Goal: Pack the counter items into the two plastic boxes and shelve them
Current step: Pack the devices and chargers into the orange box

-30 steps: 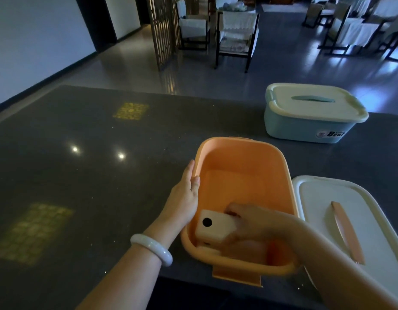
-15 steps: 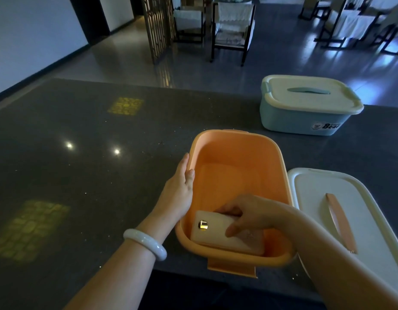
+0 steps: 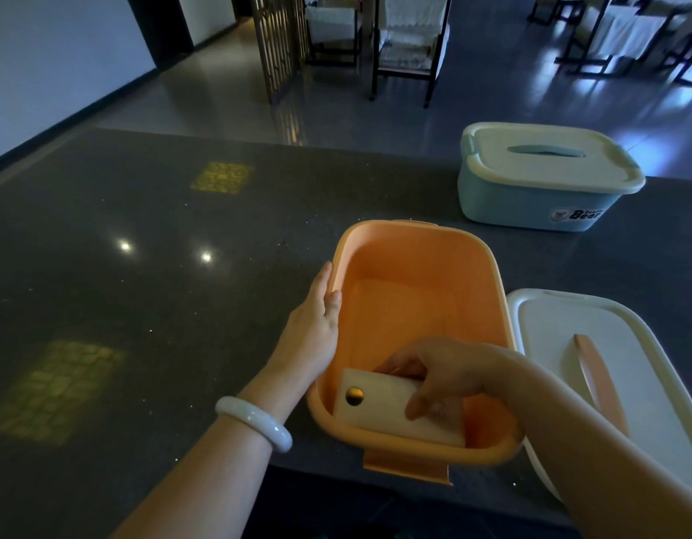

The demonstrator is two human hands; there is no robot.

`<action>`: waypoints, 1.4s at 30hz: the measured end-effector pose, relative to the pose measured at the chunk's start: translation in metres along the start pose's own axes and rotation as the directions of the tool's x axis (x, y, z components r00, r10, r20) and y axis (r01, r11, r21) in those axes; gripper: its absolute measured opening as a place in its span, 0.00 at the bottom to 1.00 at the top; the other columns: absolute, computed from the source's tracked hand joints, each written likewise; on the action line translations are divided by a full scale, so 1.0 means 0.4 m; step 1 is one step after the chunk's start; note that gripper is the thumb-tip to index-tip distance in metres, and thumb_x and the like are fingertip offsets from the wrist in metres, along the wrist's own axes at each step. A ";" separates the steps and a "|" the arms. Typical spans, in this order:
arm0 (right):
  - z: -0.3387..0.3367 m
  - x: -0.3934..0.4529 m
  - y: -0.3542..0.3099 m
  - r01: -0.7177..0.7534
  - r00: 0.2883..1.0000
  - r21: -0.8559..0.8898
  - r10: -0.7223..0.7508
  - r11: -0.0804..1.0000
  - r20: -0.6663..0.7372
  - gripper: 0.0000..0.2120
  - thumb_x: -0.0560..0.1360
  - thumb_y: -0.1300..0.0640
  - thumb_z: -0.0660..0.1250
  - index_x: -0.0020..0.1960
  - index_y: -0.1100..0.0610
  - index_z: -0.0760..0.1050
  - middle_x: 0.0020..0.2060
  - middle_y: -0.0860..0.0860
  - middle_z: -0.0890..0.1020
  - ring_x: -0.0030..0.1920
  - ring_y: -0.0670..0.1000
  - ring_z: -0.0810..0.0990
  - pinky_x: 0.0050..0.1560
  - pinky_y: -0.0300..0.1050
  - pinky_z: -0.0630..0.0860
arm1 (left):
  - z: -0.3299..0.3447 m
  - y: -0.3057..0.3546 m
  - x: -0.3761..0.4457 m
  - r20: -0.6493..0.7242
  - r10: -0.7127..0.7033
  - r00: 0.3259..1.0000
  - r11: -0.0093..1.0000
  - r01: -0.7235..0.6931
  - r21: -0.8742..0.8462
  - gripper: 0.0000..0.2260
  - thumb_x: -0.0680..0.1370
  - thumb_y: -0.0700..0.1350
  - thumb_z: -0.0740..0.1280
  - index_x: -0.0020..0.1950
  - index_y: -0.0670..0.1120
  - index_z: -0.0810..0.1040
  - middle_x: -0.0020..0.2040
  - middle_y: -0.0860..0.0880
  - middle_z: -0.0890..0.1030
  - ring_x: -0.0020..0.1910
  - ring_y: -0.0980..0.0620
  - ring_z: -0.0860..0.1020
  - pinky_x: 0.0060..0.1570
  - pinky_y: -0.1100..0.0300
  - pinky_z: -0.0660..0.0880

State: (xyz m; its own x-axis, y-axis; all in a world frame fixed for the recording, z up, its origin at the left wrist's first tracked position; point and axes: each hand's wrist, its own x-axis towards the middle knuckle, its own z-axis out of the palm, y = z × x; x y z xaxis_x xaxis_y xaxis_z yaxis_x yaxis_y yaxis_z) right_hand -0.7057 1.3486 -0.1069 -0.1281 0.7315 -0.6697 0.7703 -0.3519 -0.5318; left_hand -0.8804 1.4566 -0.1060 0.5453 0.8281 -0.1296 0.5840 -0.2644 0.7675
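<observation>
holding one cream block (image 3: 391, 410) inside one orange box (image 3: 488, 262); right hand (image 3: 449, 375).

Your left hand (image 3: 317, 324) rests against the left wall of the open orange box (image 3: 414, 274), thumb over its rim, a pale bangle (image 3: 255, 422) on the wrist. Your right hand (image 3: 449, 375) reaches into the box and holds a cream block (image 3: 379, 406) with a round hole at the box's near end. The box sits at the near edge of the dark worktop (image 3: 142, 289). Its white lid (image 3: 569, 344) lies just beside it on the right. A lidded blue box (image 3: 538, 177) stands by the far edge.
</observation>
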 end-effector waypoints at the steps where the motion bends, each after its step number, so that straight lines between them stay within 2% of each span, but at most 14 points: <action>1: -0.001 0.000 -0.001 -0.007 1.000 0.009 0.007 1.000 0.005 0.31 0.70 0.52 0.74 0.68 0.36 0.67 0.56 0.36 0.77 0.55 0.40 0.74 0.50 0.37 0.68 | 0.000 0.001 0.000 0.002 -0.001 1.000 1.000 0.001 0.001 0.24 0.83 0.55 0.48 0.79 0.58 0.47 0.68 0.48 0.72 0.40 0.67 0.67 0.35 0.73 0.64; 4: -0.005 0.000 -0.005 -0.018 1.000 0.014 0.017 1.000 0.014 0.31 0.70 0.53 0.74 0.69 0.38 0.67 0.61 0.39 0.77 0.59 0.43 0.73 0.57 0.43 0.69 | -0.001 0.003 -0.001 0.008 -0.005 1.000 1.000 0.005 0.001 0.24 0.83 0.55 0.47 0.79 0.59 0.46 0.68 0.48 0.72 0.40 0.67 0.67 0.35 0.71 0.64; 9: -0.008 -0.005 -0.009 -0.025 1.000 0.025 0.024 0.999 0.012 0.31 0.70 0.53 0.75 0.68 0.38 0.68 0.62 0.40 0.77 0.58 0.42 0.73 0.56 0.42 0.69 | 0.000 0.003 -0.001 0.003 -0.003 1.000 1.000 0.003 0.004 0.24 0.83 0.55 0.48 0.79 0.58 0.47 0.69 0.49 0.72 0.40 0.68 0.67 0.34 0.73 0.63; 13: -0.011 -0.009 -0.007 -0.025 0.999 0.008 0.024 1.000 0.033 0.29 0.69 0.54 0.75 0.66 0.39 0.69 0.62 0.41 0.77 0.61 0.43 0.73 0.59 0.44 0.70 | -0.001 0.002 -0.002 0.000 -0.006 1.000 1.000 0.006 0.015 0.23 0.84 0.55 0.48 0.79 0.58 0.47 0.66 0.49 0.74 0.35 0.69 0.67 0.31 0.73 0.64; 17: -0.013 -0.009 -0.011 -0.015 0.999 -0.010 0.015 1.000 0.035 0.28 0.69 0.53 0.75 0.66 0.39 0.69 0.61 0.40 0.77 0.60 0.43 0.74 0.62 0.47 0.70 | -0.002 0.001 -0.002 -0.002 -0.009 1.000 1.000 0.009 0.012 0.24 0.83 0.55 0.47 0.79 0.58 0.46 0.66 0.49 0.74 0.36 0.68 0.67 0.33 0.72 0.64; 23: -0.011 -0.009 -0.006 -0.003 1.000 -0.019 0.003 1.000 0.029 0.28 0.69 0.52 0.75 0.65 0.38 0.70 0.58 0.37 0.77 0.59 0.42 0.74 0.62 0.46 0.71 | 0.000 0.001 -0.003 -0.006 -0.001 1.000 1.000 0.001 0.011 0.24 0.83 0.55 0.48 0.79 0.58 0.46 0.66 0.48 0.74 0.35 0.69 0.67 0.32 0.72 0.64; 28: -0.011 -0.004 -0.003 0.002 1.000 -0.027 -0.001 1.000 0.026 0.28 0.68 0.51 0.76 0.64 0.37 0.70 0.55 0.35 0.76 0.59 0.40 0.74 0.62 0.46 0.71 | 0.000 0.000 0.001 -0.006 0.001 1.000 1.000 -0.001 0.014 0.24 0.83 0.55 0.48 0.79 0.58 0.46 0.68 0.49 0.73 0.41 0.66 0.68 0.34 0.72 0.64; 31: -0.011 -0.004 -0.005 0.010 1.000 -0.027 -0.010 1.000 0.018 0.28 0.67 0.50 0.76 0.64 0.37 0.70 0.56 0.35 0.77 0.59 0.41 0.74 0.63 0.47 0.71 | 0.001 -0.002 0.001 -0.006 0.006 1.000 1.000 -0.006 0.017 0.24 0.83 0.55 0.48 0.79 0.58 0.46 0.69 0.48 0.72 0.45 0.63 0.70 0.37 0.70 0.66; 34: -0.010 -0.007 -0.009 0.016 1.000 -0.037 -0.015 0.999 0.013 0.29 0.68 0.50 0.76 0.64 0.38 0.70 0.57 0.35 0.76 0.59 0.40 0.74 0.62 0.46 0.70 | 0.002 -0.004 0.002 -0.008 0.015 1.000 1.000 -0.015 0.024 0.24 0.83 0.55 0.48 0.79 0.58 0.46 0.70 0.48 0.71 0.46 0.64 0.69 0.34 0.72 0.64; 37: -0.008 -0.012 -0.012 0.018 1.000 -0.041 -0.018 0.999 0.010 0.29 0.69 0.51 0.75 0.66 0.39 0.69 0.60 0.37 0.76 0.59 0.40 0.73 0.61 0.45 0.70 | 0.003 -0.007 0.002 -0.014 0.020 1.000 0.999 -0.020 0.026 0.24 0.83 0.56 0.48 0.79 0.59 0.46 0.71 0.49 0.70 0.54 0.59 0.73 0.41 0.69 0.67; 42: -0.010 -0.019 -0.026 0.015 1.000 -0.059 -0.013 0.998 0.025 0.30 0.70 0.52 0.74 0.68 0.41 0.68 0.63 0.40 0.75 0.61 0.41 0.73 0.63 0.45 0.69 | 0.000 -0.007 0.002 -0.002 0.019 1.000 0.998 -0.019 0.057 0.24 0.83 0.56 0.47 0.79 0.59 0.45 0.70 0.49 0.71 0.44 0.65 0.69 0.33 0.73 0.65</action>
State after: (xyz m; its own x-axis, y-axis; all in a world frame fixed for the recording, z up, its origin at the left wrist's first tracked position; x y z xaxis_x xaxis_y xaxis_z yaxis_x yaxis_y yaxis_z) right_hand -0.7103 1.3489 -0.0942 -0.1539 0.7215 -0.6751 0.8038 -0.3059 -0.5102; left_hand -0.8816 1.4581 -0.1084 0.5552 0.8238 -0.1143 0.6069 -0.3073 0.7330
